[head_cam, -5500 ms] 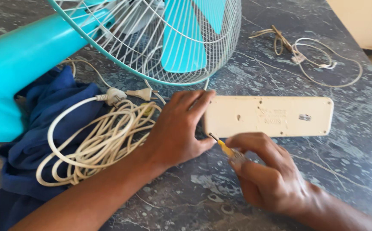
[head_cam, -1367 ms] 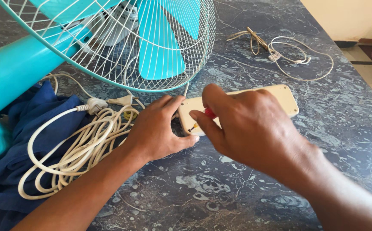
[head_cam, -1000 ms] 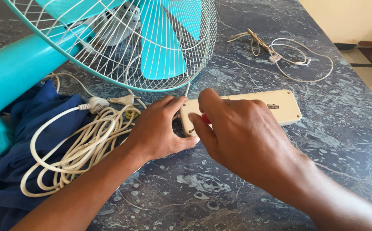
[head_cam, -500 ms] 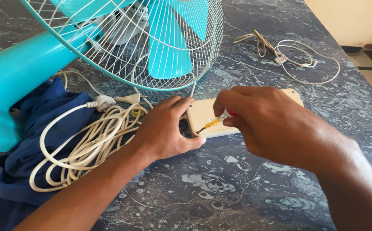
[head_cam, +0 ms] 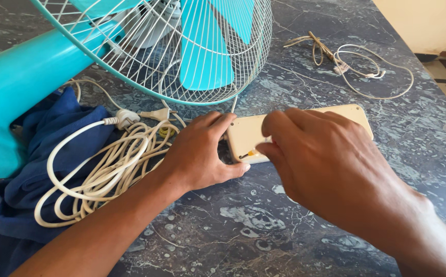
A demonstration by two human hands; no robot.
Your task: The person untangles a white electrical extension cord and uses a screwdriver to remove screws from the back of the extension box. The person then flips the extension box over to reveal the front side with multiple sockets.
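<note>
Light: we see bright, even daylight across the marble tabletop (head_cam: 223, 225).
Source: we judge it comes from the upper right, where the pale floor (head_cam: 423, 23) is brightest.
Shadows: soft and short under our left hand (head_cam: 202, 154) and right hand (head_cam: 330, 169).
Glare: a mild sheen on the turquoise fan body (head_cam: 22, 82); nothing is blown out.
Focus: we find the centre sharp, with the white grille (head_cam: 202, 56) wires crisp.
Blur: slight softness on our right forearm at the lower right corner.
Distortion: a wide-angle stretch towards the edges.

Marble counter (head_cam: 295, 236) under fan (head_cam: 182, 46), cords (head_cam: 99, 169)
</note>
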